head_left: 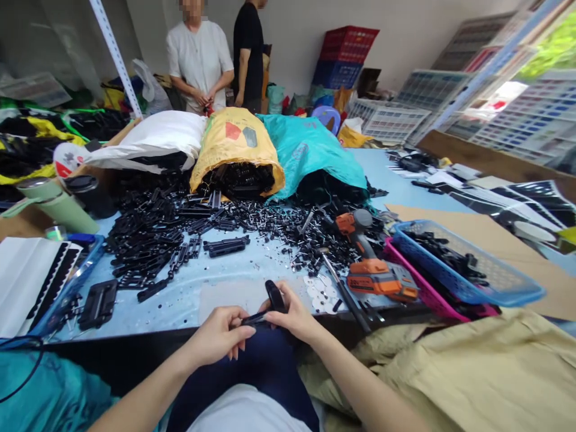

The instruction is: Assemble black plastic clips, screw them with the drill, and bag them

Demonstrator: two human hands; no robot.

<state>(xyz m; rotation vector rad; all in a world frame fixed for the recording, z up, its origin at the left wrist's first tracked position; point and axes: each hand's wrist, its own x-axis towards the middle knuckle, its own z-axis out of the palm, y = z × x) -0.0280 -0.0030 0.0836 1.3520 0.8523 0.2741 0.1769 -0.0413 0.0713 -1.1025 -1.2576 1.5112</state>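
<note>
My left hand (225, 335) and my right hand (291, 313) are close together at the table's front edge, above my lap. Between them is a black plastic part (275, 295) with a curved upper end and a narrow arm. The fingers of my right hand close round its thicker end, while my left thumb and fingers pinch the narrow arm. Just beyond lies a pale translucent sheet (245, 297) on the blue tabletop (180, 300). Farther off, black plastic parts (144, 240) and small screws (279, 231) lie in heaps.
An orange cordless drill (373, 276) and a hammer (344, 288) lie to the right, beside a blue basket (508, 288). White, yellow (240, 141) and teal (310, 150) sacks spill parts at the back. Tumblers (63, 207) stand left. Two people are behind the table.
</note>
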